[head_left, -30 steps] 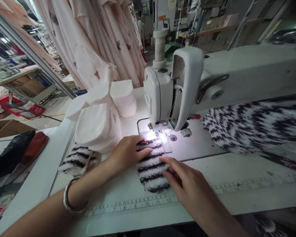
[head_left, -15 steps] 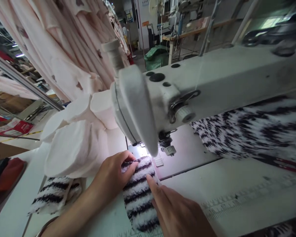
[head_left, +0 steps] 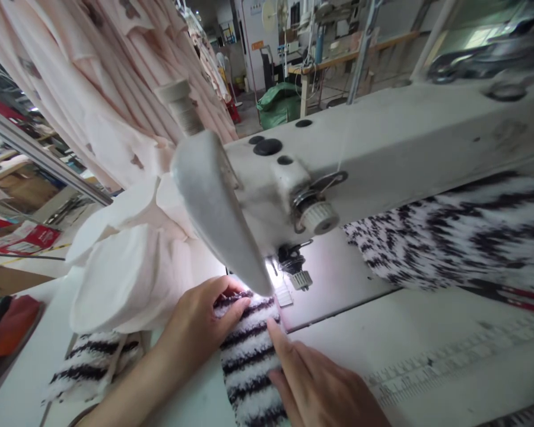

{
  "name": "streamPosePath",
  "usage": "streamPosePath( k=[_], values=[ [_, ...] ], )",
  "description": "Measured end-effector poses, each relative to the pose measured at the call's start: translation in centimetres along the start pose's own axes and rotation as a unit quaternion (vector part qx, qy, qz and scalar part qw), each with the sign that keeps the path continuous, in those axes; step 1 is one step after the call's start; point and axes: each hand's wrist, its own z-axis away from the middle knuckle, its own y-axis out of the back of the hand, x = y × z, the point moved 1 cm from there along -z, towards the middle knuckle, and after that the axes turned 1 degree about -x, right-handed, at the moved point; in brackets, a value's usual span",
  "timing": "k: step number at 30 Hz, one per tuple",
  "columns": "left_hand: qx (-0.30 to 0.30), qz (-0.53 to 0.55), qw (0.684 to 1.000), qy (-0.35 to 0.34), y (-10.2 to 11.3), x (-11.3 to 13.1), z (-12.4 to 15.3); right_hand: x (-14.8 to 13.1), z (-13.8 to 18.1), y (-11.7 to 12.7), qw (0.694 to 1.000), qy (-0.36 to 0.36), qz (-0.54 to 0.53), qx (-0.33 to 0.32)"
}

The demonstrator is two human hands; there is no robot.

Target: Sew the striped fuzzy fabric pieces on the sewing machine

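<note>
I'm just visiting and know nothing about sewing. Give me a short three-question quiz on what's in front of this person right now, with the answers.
1. True or false: both hands rest flat on the striped fuzzy piece.
2. Which lies to the left of the left hand? A) a stack of pale pink fabric pieces B) a pair of scissors C) a green bag
3. Fill in: a printed ______ scale runs along the table's front edge.

Key
1. True: the left hand and the right hand press the piece on either side, in front of the sewing machine.
2. A, the pale pink fabric pieces.
3. Ruler, on the table.
</note>
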Motion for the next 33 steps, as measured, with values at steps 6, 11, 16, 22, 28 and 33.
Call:
streamPosePath(
  k=[6, 11, 16, 22, 28, 33],
  values=[
    [0.101, -0.051, 0.978, -0.177, 0.2, 2.2, 2.3, -0.7, -1.1, 1.1, 0.992, 0.006, 0.124, 0.001],
    [0.050, -0.062, 0.966, -0.248, -2.6, 2.2, 3.2, -0.2, -1.3, -0.7, 0.986, 0.037, 0.164, 0.021],
    [0.034, -0.071, 0.973, -0.217, -3.1, 1.3, 2.6, 0.1, -2.4, -1.0, 0.984, 0.022, 0.172, 0.051],
    [0.049, -0.073, 0.977, -0.197, -3.3, 0.6, 2.4, 0.0, -3.5, -0.6, 0.979, 0.026, 0.179, 0.098],
    [0.061, -0.064, 0.973, -0.214, -3.0, 0.8, 1.5, 0.7, -2.3, -1.6, 0.991, -0.003, 0.127, 0.038],
    [0.035, -0.024, 0.976, -0.211, -0.8, 0.9, 2.0, 3.0, -3.2, 0.6, 0.998, 0.024, 0.001, -0.063]
  ],
)
